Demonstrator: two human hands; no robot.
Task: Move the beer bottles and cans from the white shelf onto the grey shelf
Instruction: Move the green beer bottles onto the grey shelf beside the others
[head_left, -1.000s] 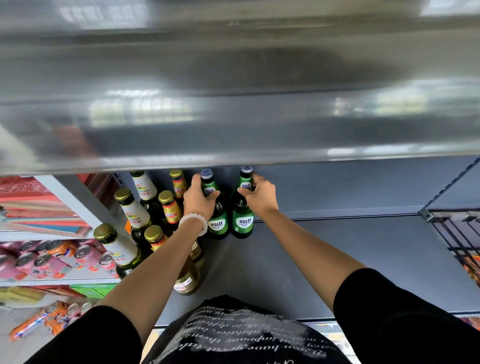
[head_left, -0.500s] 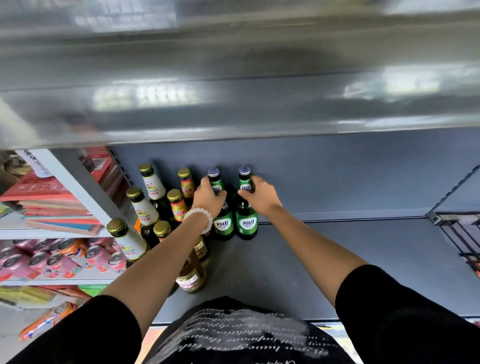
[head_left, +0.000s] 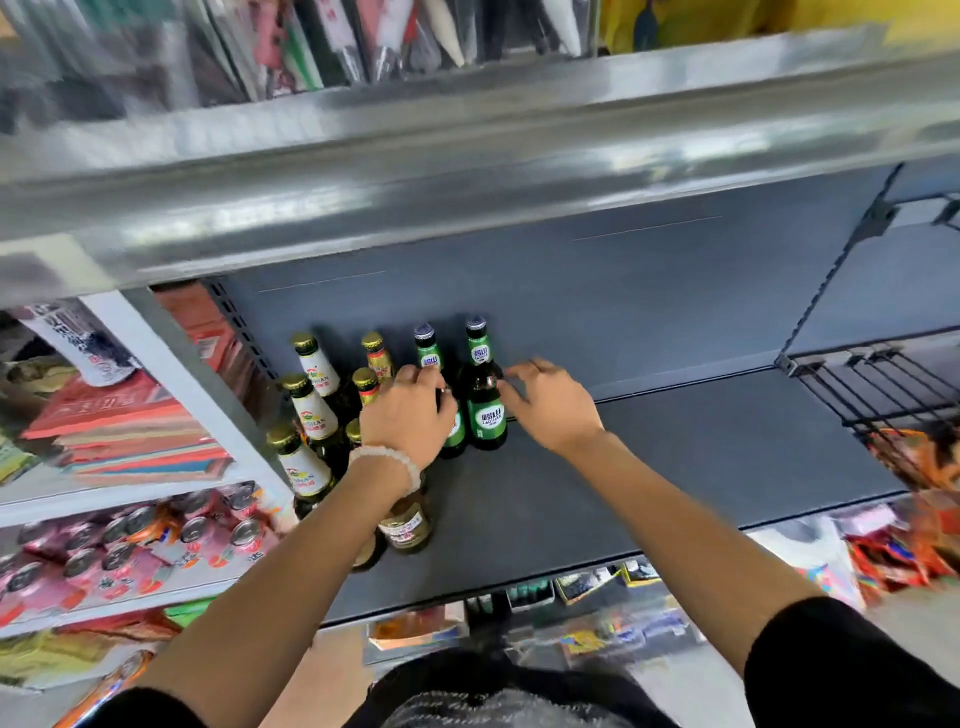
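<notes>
Beer bottles (head_left: 485, 395) stand (upright) on the grey shelf (head_left: 701, 467).

Two green bottles (head_left: 485, 400) with white-and-green labels stand on the dark grey shelf (head_left: 701, 457); gold caps (head_left: 304, 343) top white-labelled ones; pink cans (head_left: 130, 551) fill the white shelf (head_left: 119, 501).

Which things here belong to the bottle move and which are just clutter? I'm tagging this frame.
Job:
grey shelf
two green bottles
white-label bottles
left hand
right hand
pink cans, on white shelf

Lying about:
red books
wire basket
snack packets
</notes>
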